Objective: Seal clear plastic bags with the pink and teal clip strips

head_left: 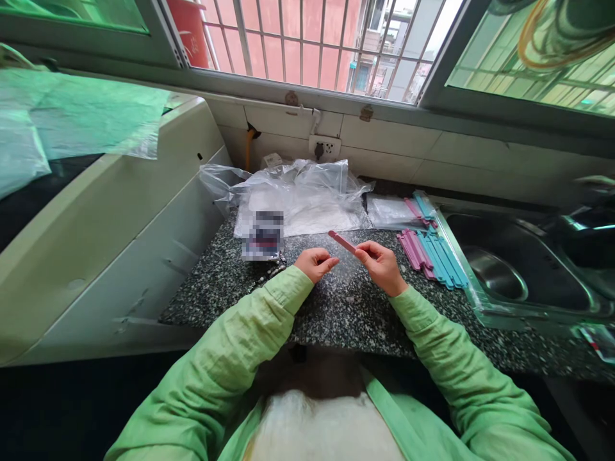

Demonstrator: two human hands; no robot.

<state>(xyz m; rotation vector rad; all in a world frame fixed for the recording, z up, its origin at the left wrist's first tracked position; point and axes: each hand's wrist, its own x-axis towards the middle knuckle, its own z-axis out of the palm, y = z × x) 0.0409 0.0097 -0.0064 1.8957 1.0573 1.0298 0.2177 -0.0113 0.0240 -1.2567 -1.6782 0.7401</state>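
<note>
My right hand [382, 264] pinches one end of a pink plastic stick [342, 241] and holds it just above the speckled granite counter [336, 307]. The stick points up and to the left. My left hand [316, 262] hovers close by on the left, its fingers curled toward a small clear plastic sleeve [346, 267] between the two hands; whether it grips the sleeve I cannot tell. To the right of my right hand lies a heap of pink and blue sticks [432, 255].
Crumpled clear plastic bags [298, 195] lie at the back of the counter, with a blurred dark packet [263, 235] in front of them. A steel sink [519, 262] is on the right. A white appliance [96, 218] stands on the left. A wall socket [324, 148] sits below the window.
</note>
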